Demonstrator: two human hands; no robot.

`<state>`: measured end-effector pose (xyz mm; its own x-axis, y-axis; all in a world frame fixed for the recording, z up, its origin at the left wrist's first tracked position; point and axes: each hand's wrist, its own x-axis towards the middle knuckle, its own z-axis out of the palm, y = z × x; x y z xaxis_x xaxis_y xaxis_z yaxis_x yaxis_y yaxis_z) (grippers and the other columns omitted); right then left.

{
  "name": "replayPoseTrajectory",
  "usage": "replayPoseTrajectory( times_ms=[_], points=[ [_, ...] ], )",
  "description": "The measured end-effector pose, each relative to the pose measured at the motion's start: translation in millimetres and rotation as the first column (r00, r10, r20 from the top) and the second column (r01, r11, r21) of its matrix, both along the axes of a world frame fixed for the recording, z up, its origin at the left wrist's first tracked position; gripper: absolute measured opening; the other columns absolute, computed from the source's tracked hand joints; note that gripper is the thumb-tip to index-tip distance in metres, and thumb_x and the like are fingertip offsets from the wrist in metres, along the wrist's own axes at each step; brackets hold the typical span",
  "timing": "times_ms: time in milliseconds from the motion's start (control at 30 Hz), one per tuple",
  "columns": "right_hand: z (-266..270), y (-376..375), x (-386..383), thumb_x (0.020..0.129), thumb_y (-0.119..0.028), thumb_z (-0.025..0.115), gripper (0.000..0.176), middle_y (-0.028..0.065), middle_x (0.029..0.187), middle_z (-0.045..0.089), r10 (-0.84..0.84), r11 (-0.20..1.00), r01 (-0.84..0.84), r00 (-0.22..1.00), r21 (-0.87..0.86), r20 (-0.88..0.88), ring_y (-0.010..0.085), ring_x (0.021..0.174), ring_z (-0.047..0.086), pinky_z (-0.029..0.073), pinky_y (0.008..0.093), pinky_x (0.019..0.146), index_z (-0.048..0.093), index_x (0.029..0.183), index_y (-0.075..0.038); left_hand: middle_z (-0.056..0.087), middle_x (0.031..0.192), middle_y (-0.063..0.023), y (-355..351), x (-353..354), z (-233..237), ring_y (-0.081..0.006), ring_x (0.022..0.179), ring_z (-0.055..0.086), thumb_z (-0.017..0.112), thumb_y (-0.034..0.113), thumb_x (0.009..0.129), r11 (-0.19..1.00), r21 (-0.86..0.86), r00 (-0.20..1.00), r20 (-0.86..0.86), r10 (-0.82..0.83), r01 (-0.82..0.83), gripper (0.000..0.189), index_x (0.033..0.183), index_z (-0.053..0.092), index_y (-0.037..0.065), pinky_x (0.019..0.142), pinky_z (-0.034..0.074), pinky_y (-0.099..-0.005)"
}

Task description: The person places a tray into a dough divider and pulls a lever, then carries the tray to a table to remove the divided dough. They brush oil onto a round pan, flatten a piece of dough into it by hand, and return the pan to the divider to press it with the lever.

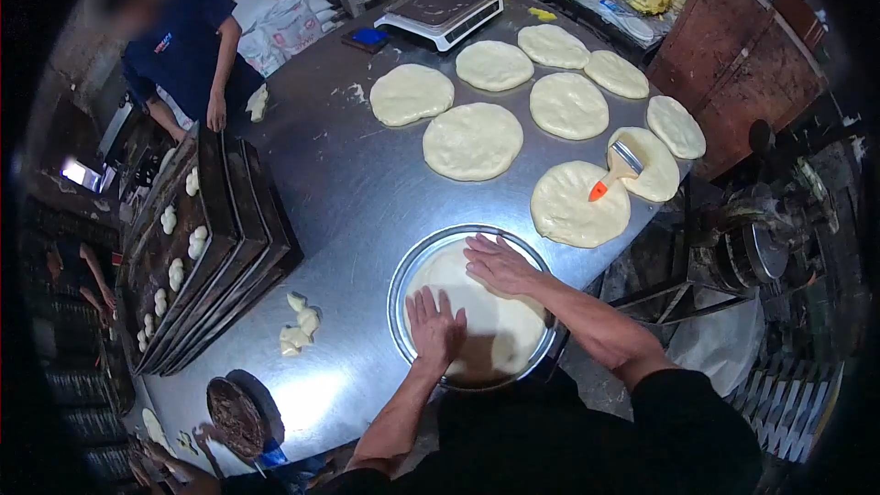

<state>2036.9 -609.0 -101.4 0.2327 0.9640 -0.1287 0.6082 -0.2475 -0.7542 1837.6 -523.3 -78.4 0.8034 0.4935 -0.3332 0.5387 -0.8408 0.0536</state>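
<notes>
Both my hands rest flat on pale dough [486,312] that fills most of a round metal pan [396,298] at the table's near edge. My left hand [435,325] lies on the left part of the dough with fingers spread. Further up and to the right, my right hand [500,266] presses near the pan's far rim, fingers extended. Beyond the pan, several flat dough rounds [472,141] lie on the metal table [339,183]. A brush [616,170] with an orange-tipped handle lies across two of the rounds.
Stacked dark trays [229,220] holding small dough pieces stand at left, where a person [188,55] touches them. A scale [440,9] sits at the far side. Dough scraps [300,325] and a dark bowl [238,417] are near left. Another person's hands [156,458] show bottom left.
</notes>
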Motion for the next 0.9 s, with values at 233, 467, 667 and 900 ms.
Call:
replayPoseTrajectory(
  times_ms=[233,467,667,900],
  points=[
    [24.6,33.0,-19.2,0.096,-0.043,0.041,0.062,0.0181,0.152,0.027,-0.007,0.992,0.044,0.955,-0.117,0.297,0.0327,0.143,0.019,0.008,0.0524,0.116,0.035,0.142,-0.001,0.047,0.136,-0.0244,81.6,34.2,11.4,-0.0376,0.131,0.041,0.054,0.018,0.090,0.992,-0.110,0.858,0.514,0.009,0.056,0.050,0.135,0.045,0.000,0.111,0.024,-0.0522],
    [9.7,84.2,-52.3,0.094,-0.047,0.042,0.073,0.0161,0.157,0.013,0.111,0.986,-0.036,0.877,-0.165,0.468,0.0296,0.147,0.007,0.003,0.0564,0.115,0.020,0.150,-0.005,0.062,0.117,-0.0209,121.2,-17.5,-19.4,-0.0375,0.105,0.061,0.050,0.005,0.088,0.941,-0.331,0.607,0.734,0.305,-0.073,0.038,0.125,0.056,0.003,0.093,0.048,-0.0423],
    [1.1,53.3,-135.5,0.094,-0.049,0.041,0.074,0.0159,0.157,0.015,0.536,0.844,-0.530,0.839,-0.082,0.093,0.0286,0.147,0.008,0.005,0.0534,0.117,0.022,0.149,-0.003,0.057,0.130,-0.0165,117.7,-64.9,-23.2,-0.0325,0.122,0.052,0.055,0.017,0.090,0.747,-0.653,0.624,0.534,0.570,-0.124,0.037,0.126,0.057,0.005,0.113,0.021,-0.0521],
    [2.8,61.2,-127.6,0.095,-0.048,0.040,0.070,0.0170,0.154,0.023,0.389,0.911,-0.412,0.848,-0.015,0.360,0.0290,0.146,0.012,0.006,0.0490,0.118,0.029,0.145,0.000,0.055,0.131,-0.0185,114.4,-72.8,-19.6,-0.0304,0.133,0.042,0.045,0.008,0.095,0.820,-0.572,0.771,0.513,0.377,-0.020,0.036,0.130,0.050,0.001,0.116,0.017,-0.0495]
  ],
)
